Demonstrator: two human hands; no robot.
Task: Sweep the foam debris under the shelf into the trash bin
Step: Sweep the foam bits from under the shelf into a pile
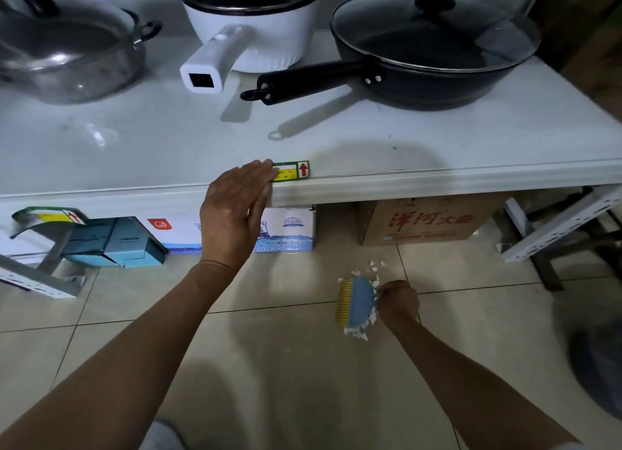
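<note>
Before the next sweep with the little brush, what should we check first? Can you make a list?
1. Right hand holds the blue brush: ok, fingers closed on it.
2. Brush is down on the tiled floor: ok, yellow bristles at floor level.
3. Foam debris is gathered by the brush: ok, white bits cluster around it; a few lie loose toward the shelf.
4. Left hand steadies the body: ok, flat on the shelf edge.
5. Trash bin is close: cannot tell, only a dark blurred shape at the right edge.
6. More foam deeper under the shelf: cannot tell, the cardboard box and shadow hide it.
</note>
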